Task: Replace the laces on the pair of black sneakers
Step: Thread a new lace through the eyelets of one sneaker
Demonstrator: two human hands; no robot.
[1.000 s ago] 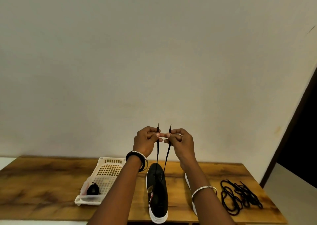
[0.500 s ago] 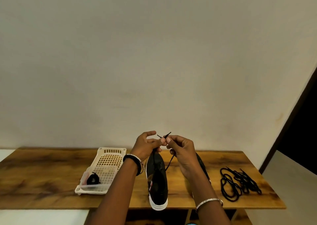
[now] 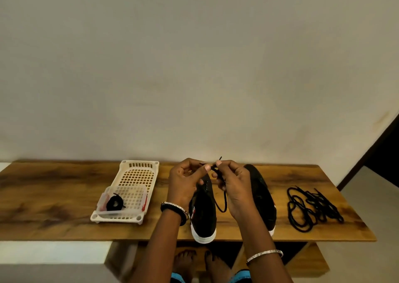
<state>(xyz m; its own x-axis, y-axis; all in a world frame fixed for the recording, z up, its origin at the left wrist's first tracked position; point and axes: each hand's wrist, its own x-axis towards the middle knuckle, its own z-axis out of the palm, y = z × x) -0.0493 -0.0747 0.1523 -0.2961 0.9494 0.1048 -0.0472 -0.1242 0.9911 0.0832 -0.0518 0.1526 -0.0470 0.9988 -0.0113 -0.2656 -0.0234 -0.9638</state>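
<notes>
Step now: the two ends of a thin black shoelace [image 3: 222, 198] are held up over the left black sneaker with a white sole [image 3: 204, 213]. It looks like tying or crossing the ends, near the top holes.
Left hand [image 3: 185, 183]: its grip is pinched together on one lace end, just above the shoe.
Right hand [image 3: 234, 187]: its grip is pinched together on the other lace end, whose tip pokes up past the fingers.
Lace: a loop of it hangs down between the hands, near the shoe tongue.
Other shoe: the second black sneaker [image 3: 262, 196] lies just beside the first, partly hidden by the right arm. I cannot tell if it has a lace yet.
Next move: likely pull both ends snug and even, without letting either slip.
Loose laces: a tangled pile of black laces [image 3: 311, 209] lies at the right, well apart from the shoes.
Basket: a cream plastic basket with holes [image 3: 138, 174] sits at the left, with a small black lace bundle [image 3: 114, 202] in a clear box inside.
Table: a brown wooden table [image 3: 54, 196] carries it all.
Room: a plain pale wall [image 3: 194, 66] behind, and a dark doorway [image 3: 386, 149] at the right.
</notes>
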